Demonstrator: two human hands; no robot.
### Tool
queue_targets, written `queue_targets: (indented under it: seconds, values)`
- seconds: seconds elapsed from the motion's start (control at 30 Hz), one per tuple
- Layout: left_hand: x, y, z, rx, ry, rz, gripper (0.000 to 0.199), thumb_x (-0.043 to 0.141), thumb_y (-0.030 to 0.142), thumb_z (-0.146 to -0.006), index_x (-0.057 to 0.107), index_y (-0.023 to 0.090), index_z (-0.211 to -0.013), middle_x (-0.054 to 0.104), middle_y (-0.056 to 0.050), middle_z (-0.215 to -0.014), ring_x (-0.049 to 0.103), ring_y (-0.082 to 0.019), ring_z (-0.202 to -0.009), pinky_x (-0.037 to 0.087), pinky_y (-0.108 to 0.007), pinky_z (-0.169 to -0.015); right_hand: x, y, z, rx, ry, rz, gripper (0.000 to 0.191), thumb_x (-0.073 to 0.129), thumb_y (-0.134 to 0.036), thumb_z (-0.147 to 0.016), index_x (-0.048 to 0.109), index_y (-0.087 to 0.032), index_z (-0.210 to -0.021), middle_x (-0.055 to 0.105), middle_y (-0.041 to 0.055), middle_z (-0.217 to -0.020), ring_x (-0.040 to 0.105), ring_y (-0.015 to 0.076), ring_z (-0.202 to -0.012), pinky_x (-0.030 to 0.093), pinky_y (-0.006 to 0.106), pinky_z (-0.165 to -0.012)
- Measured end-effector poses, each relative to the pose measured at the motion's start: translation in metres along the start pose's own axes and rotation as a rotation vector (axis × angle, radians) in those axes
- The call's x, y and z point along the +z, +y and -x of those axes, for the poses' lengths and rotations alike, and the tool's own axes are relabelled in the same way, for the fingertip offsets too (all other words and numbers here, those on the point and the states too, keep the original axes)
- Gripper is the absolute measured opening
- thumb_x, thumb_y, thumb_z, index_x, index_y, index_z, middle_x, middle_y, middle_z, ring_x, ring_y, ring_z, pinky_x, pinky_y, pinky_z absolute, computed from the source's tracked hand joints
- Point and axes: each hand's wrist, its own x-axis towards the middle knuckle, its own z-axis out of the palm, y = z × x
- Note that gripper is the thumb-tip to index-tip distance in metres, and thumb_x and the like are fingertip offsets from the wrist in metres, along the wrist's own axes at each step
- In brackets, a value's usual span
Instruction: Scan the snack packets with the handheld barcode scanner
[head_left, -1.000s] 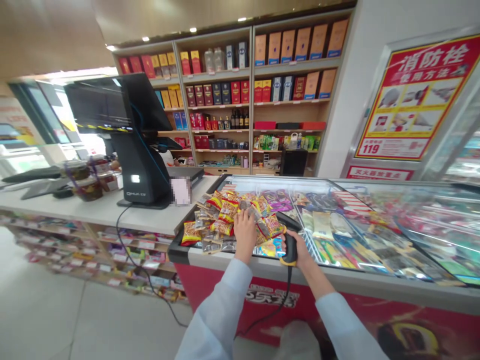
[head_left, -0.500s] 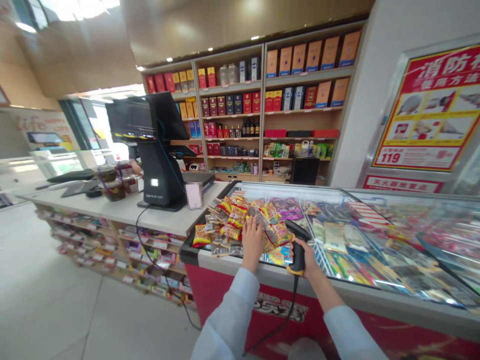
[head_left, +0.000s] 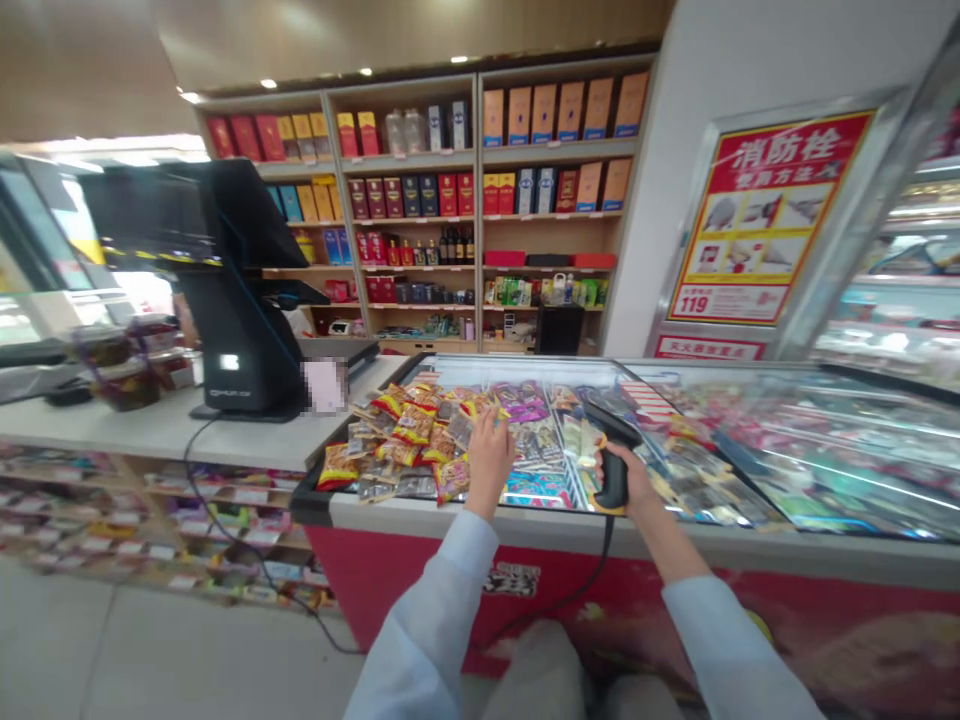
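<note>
On the white tabletop [head_left: 150, 432] at far left stands a black point-of-sale terminal with an angled screen [head_left: 225, 300]; the lettering on its base is too small to read. A blurred white card [head_left: 324, 386] stands just beside its foot.

Next to the right, a heap of small red, yellow and clear foil snack packets [head_left: 397, 440] lies on the glass lid of the red-fronted chest freezer [head_left: 675, 420], at the lid's left end. The packet printing cannot be read.

The left hand [head_left: 489, 450] rests at the right edge of the heap, fingers spread and lying on the packets; it is flat on them, not closed round any single one, as far as the view shows.

The right hand [head_left: 630, 480] is clamped round the grip of a black handheld barcode scanner with a yellow base [head_left: 611, 460]. The scanner is held over the glass, well apart from the heap, its cable hanging down the freezer front.

Judged progress: scanning is in hand. No separate group of finished packets is visible, so most of the heap appears outstanding.

At right, a red and yellow wall poster [head_left: 757, 215] reads "消防栓" as its heading, with "119" at lower left. Behind, wooden shelves [head_left: 480, 210] carry boxed goods and bottles, labels unreadable.
</note>
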Motion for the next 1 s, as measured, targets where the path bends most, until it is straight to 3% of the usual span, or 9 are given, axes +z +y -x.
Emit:
queue_targets:
  seconds: [0.2, 0.43, 0.73, 0.9, 1.0]
  values:
    - [0.036, 0.034, 0.007, 0.074, -0.075, 0.056, 0.022, 0.045, 0.014, -0.087, 0.063, 0.017, -0.098, 0.058, -0.013, -0.126, 0.048, -0.027, -0.123, 0.041, -0.046, -0.103, -0.067, -0.055, 0.011, -0.103, 0.183, 0.023, 0.023, 0.070, -0.033, -0.063, 0.060, -0.019, -0.079, 0.056, -0.0037, -0.053, 0.048, 0.0097, -0.038, 0.040, 0.020, -0.032]
    - [0.059, 0.050, 0.005, 0.098, -0.146, 0.066, 0.023, 0.044, 0.014, -0.087, 0.063, 0.018, -0.099, 0.058, -0.012, -0.124, 0.049, -0.026, -0.121, 0.041, -0.044, -0.102, -0.130, -0.078, 0.016, -0.137, 0.330, -0.042, 0.023, 0.070, -0.032, -0.059, 0.057, -0.020, -0.074, 0.057, -0.0019, -0.055, 0.049, 0.0107, -0.040, 0.041, 0.022, -0.034]
    - [0.101, 0.131, -0.012, 0.143, -0.429, 0.254, 0.022, 0.047, 0.017, -0.087, 0.062, 0.022, -0.102, 0.060, -0.008, -0.122, 0.055, -0.022, -0.113, 0.044, -0.040, -0.099, -0.195, -0.109, 0.007, -0.159, 0.404, 0.031, 0.021, 0.069, -0.030, -0.064, 0.058, -0.019, -0.078, 0.058, -0.0011, -0.055, 0.049, 0.0110, -0.039, 0.041, 0.022, -0.035]
    - [0.131, 0.180, -0.010, 0.210, -0.605, 0.396, 0.025, 0.050, 0.022, -0.088, 0.059, 0.020, -0.111, 0.062, -0.008, -0.116, 0.058, -0.021, -0.108, 0.046, -0.034, -0.094, -0.215, -0.113, 0.001, -0.147, 0.471, 0.006, 0.018, 0.067, -0.030, -0.064, 0.056, -0.019, -0.072, 0.058, -0.0013, -0.053, 0.047, 0.0102, -0.038, 0.040, 0.021, -0.033]
    - [0.152, 0.204, -0.005, 0.237, -0.688, 0.405, 0.037, 0.055, 0.035, -0.087, 0.054, 0.017, -0.120, 0.062, -0.010, -0.115, 0.057, -0.023, -0.109, 0.045, -0.036, -0.094, -0.220, -0.105, 0.000, -0.123, 0.439, -0.012, 0.022, 0.070, -0.031, -0.061, 0.057, -0.018, -0.072, 0.059, -0.0012, -0.055, 0.048, 0.0100, -0.038, 0.040, 0.021, -0.033]
